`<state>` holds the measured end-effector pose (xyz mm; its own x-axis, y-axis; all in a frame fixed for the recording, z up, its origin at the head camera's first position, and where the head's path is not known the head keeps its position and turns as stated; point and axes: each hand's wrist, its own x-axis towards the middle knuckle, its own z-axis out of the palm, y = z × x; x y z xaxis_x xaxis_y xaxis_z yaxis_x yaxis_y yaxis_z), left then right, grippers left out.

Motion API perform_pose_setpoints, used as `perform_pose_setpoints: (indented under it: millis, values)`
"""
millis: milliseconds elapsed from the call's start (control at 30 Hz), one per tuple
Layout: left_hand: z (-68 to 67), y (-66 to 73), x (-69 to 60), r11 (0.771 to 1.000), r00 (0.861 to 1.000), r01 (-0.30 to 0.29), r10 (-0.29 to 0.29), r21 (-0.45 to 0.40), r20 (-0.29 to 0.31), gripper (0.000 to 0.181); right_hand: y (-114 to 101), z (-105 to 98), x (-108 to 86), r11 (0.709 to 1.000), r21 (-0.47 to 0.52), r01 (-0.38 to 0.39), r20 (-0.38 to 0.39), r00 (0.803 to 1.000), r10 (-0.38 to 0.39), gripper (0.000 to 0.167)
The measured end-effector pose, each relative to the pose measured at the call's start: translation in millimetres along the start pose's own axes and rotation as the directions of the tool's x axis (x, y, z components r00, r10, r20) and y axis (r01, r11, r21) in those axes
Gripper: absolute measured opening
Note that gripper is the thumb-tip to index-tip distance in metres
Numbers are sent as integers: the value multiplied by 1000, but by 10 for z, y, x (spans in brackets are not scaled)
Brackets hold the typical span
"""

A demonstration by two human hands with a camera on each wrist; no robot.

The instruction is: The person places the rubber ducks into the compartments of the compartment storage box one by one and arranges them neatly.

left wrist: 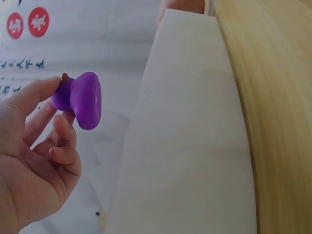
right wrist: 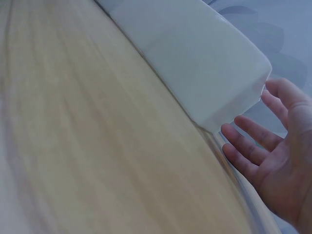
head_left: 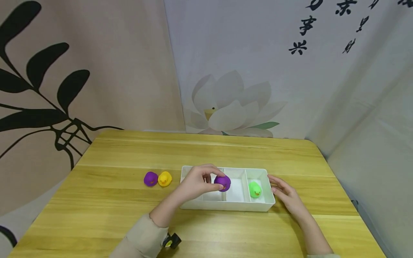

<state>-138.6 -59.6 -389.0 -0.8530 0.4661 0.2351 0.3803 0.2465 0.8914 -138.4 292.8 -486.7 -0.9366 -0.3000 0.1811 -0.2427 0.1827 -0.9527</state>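
Between thumb and fingers my left hand [head_left: 200, 182] pinches a purple rubber duck [head_left: 222, 183], held above the white divided box [head_left: 226, 205]. In the left wrist view the duck [left wrist: 87, 100] is tipped on its side, its flat base facing away from the palm. A green rubber duck [head_left: 255, 189] sits in the box's right-end compartment. My right hand [head_left: 288, 195] is at the right end of the box, fingers extended and thumb near the corner; the right wrist view shows its fingertips [right wrist: 229, 130] close against that end wall.
Left of the box, a second purple duck [head_left: 150, 179] and a yellow duck [head_left: 165, 178] stand side by side on the wooden table [head_left: 106, 200]. A printed curtain [head_left: 129, 64] hangs behind the table's far edge.
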Motion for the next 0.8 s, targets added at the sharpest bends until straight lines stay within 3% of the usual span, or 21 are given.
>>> perform_pose_setpoints:
  millis: [267,467,800]
  values:
    - [146,-51,139,999,997,47,-47,12,61,24,-3,3,-2,1000,21,-2,2,1000,2,42]
    - [225,-110,218,997,994,79,-79,-2,79,22,3,2,-5,1000,23,-3,0,1000,3,42]
    - [334,-192,368,992,988,115,-120,55,92,22,14,-3,-8,1000,24,3,2,1000,-3,42]
